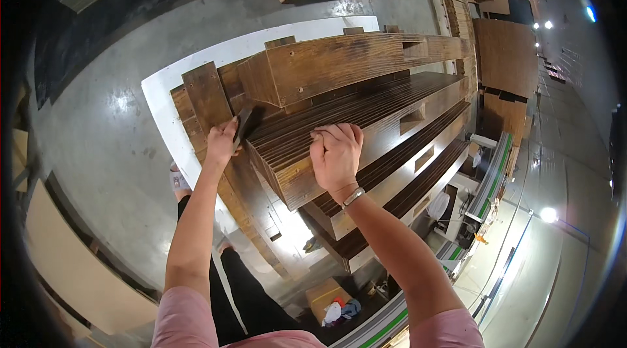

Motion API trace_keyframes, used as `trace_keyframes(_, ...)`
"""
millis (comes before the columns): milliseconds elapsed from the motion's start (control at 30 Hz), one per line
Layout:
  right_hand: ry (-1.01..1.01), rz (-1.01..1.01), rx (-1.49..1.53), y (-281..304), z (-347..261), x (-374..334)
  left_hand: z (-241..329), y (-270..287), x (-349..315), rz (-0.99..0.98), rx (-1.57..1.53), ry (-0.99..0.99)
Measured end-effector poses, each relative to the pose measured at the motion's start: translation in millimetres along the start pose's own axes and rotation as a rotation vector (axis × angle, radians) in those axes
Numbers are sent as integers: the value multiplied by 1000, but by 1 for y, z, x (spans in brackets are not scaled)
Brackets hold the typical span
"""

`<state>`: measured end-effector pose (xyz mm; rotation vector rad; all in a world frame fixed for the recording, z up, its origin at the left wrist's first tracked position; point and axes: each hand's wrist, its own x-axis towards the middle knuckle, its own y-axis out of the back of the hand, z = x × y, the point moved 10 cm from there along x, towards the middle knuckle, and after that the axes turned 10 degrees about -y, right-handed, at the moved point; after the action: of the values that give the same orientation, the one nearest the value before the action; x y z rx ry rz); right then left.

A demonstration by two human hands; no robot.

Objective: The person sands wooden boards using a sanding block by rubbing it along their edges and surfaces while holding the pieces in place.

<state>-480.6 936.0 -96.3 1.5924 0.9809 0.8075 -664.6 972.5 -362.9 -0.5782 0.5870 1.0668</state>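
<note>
Stacked dark brown wooden boards (385, 110) stand on edge in front of me, their thin edges facing up in close rows. Close to the stack's near left corner, my left hand (223, 140) is closed around a dark, narrow, flat piece (244, 127) whose exact kind is unclear. My right hand (337, 156), a band on its wrist, is curled with fingers pressed together at the front upper edge of the same stack. What its fingers hold, if anything, is hidden. Behind stands another brown stack (339, 67) with a slot in its side.
Below the stacks lies a wooden pallet (208, 90) on a white sheet (159, 90). More brown stacks (392, 198) run along the right. An open cardboard box (321, 297) with cloths sits near my legs. Machine rails with green strips (488, 181) stand at right; pale panels (85, 269) at lower left.
</note>
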Motion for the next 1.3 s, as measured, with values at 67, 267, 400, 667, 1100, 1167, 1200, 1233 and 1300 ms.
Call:
trace_keyframes(67, -3, 0, -31, 2, 5, 0, 6, -3, -14, -3, 23, 30)
trace_keyframes(267, 19, 5, 4, 2, -4, 1, 11, 14, -16, 8, -53, -99)
trace_keyframes(400, 17, 5, -12, -1, 3, -2, 9, -5, -59, -5, -231, -124)
trace_keyframes(667, 20, 8, -11, -3, -2, 2, 53, -10, -100, -2, -444, -237)
trace_keyframes(1100, -14, -27, -19, -2, 9, -4, 53, 2, -143, 142, -203, -470)
trace_keyframes(1167, -8, -10, -11, -1, 8, -1, 84, -16, -151, 49, -84, -643)
trace_keyframes(1200, -11, -11, -10, -1, 8, -1, 85, -19, -144, 58, -36, -673)
trace_keyframes(1233, 0, -2, -11, 0, 6, -1, 86, -22, -136, 69, 10, -706)
trace_keyframes(1300, 12, 9, 16, -3, -3, -3, 49, 1, -111, 110, 80, -512)
